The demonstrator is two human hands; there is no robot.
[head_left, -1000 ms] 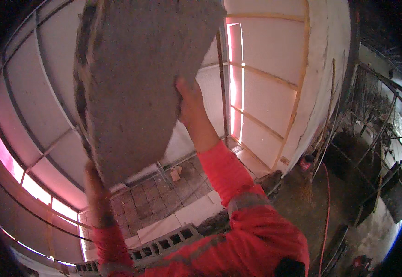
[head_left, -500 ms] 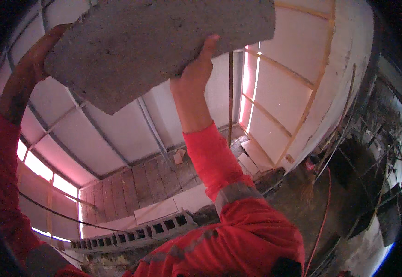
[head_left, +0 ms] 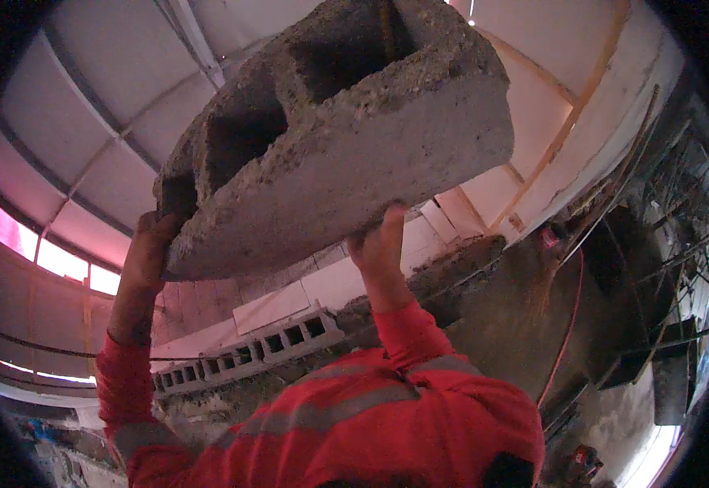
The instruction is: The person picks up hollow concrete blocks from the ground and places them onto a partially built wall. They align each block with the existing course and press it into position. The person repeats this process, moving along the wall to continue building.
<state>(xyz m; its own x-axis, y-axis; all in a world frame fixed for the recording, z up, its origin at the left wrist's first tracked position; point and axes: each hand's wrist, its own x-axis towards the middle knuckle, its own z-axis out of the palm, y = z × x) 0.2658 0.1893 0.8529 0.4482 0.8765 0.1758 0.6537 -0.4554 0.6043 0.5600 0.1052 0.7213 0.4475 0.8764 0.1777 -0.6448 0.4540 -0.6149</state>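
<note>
A grey hollow concrete block (head_left: 354, 175) is held up high in front of me, tilted so that its dark hollow cores face up and toward me. My left hand (head_left: 149, 248) grips its left end, fingers hooked at the edge of a core. Against the lower face, near the right, my right hand (head_left: 379, 244) supports the block with the thumb showing; its other fingers are hidden behind the block. Both arms reach up in red sleeves with grey bands.
Below the raised block runs a row of hollow concrete blocks (head_left: 248, 354), with pale boards (head_left: 271, 307) beyond it. White panels on frames rise behind. On the right, a red cord (head_left: 567, 325) lies across the dirty floor, near tangled metal bars (head_left: 671, 268).
The block has come lower and tipped, so its hollow cores now show instead of only a flat face. My left hand has moved right and down; my right hand has dropped with the block.
</note>
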